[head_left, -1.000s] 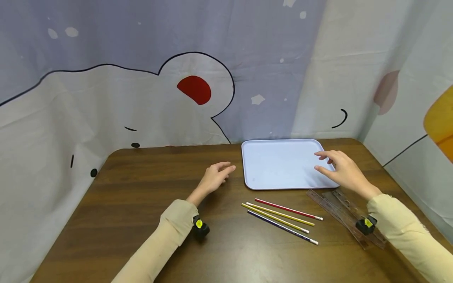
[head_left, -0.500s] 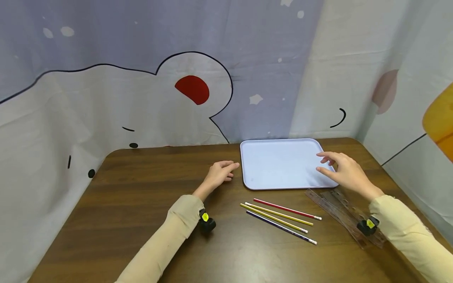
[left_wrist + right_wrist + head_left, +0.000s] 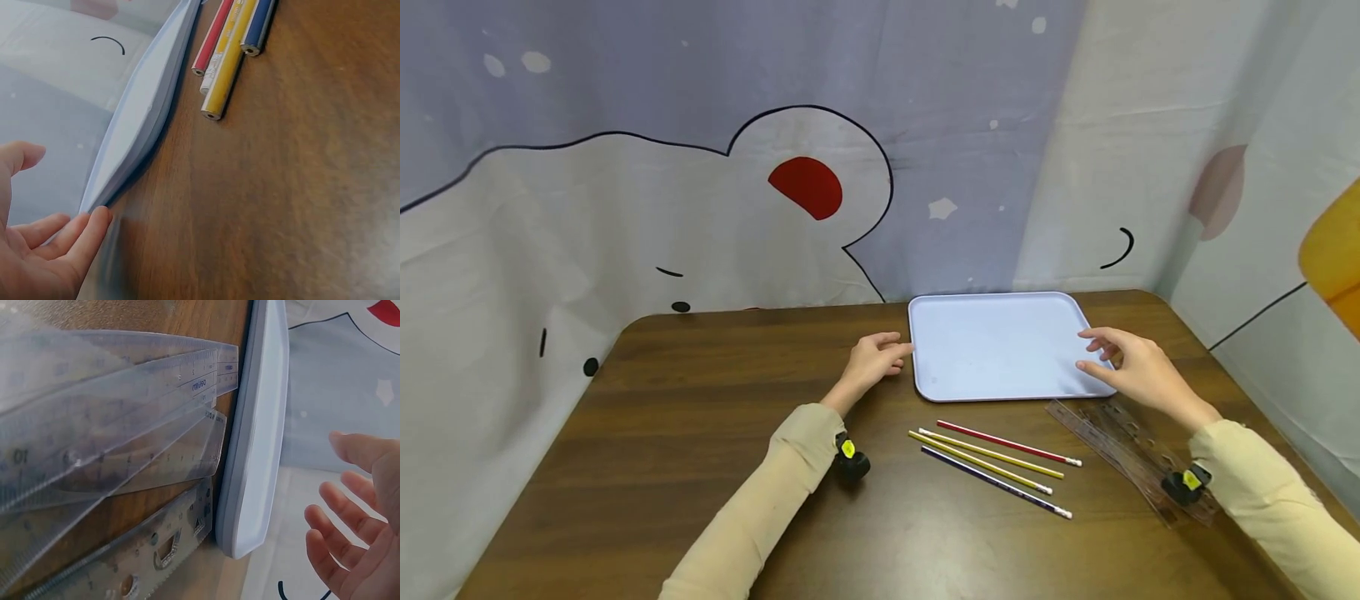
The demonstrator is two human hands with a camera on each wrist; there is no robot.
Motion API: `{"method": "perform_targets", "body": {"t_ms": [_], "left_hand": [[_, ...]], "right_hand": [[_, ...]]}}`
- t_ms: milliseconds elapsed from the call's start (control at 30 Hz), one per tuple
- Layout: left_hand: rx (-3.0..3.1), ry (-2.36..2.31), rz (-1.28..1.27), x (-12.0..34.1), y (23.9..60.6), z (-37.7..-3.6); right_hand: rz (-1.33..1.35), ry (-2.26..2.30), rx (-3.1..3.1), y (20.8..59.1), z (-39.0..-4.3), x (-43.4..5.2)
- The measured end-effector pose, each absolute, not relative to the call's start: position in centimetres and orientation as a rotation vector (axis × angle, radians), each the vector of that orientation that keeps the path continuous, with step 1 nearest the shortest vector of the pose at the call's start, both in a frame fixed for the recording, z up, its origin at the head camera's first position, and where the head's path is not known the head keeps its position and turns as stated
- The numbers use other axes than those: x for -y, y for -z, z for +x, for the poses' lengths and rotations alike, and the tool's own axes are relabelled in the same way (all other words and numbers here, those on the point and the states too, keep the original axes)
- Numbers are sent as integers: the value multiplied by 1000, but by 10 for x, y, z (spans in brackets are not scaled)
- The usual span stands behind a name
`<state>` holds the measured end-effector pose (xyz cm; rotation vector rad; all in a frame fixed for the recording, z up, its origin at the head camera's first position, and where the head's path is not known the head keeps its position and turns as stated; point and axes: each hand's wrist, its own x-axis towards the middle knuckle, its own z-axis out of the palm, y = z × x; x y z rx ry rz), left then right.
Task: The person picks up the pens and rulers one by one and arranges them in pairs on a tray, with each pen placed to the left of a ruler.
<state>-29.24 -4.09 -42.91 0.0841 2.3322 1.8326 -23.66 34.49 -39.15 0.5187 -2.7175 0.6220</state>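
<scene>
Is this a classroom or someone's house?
Hard to say; it looks like a small set-up desk. A brown wooden table holds pencils, clear rulers and a pale tray, with cartoon cloth hung behind.

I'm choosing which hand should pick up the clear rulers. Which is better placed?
Probably the right hand. It hovers open over the tray's right edge, and the clear rulers lie just beside its wrist. The left hand touches the tray's left edge, with the pencils between it and them.

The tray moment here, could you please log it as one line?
left hand: open, fingertips at tray left edge | right hand: open, over right edge | pencils: on table
</scene>
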Motion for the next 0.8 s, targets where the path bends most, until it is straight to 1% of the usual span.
{"method": "perform_targets", "body": {"t_ms": [300,333,600,800], "left_hand": [[-2293,-1816,79,34,424,-298],[-2293,-1828,72,32,429,-301],[-2270,-1837,117,24,433,-304],[-2268,-1852,105,21,438,-306]], "right_hand": [[479,-664,2761,388,-236,-347],[471,-667,2769,387,-235,-348],[431,-681,2802,389,-229,-353],[440,-697,2788,390,-227,-356]]}}
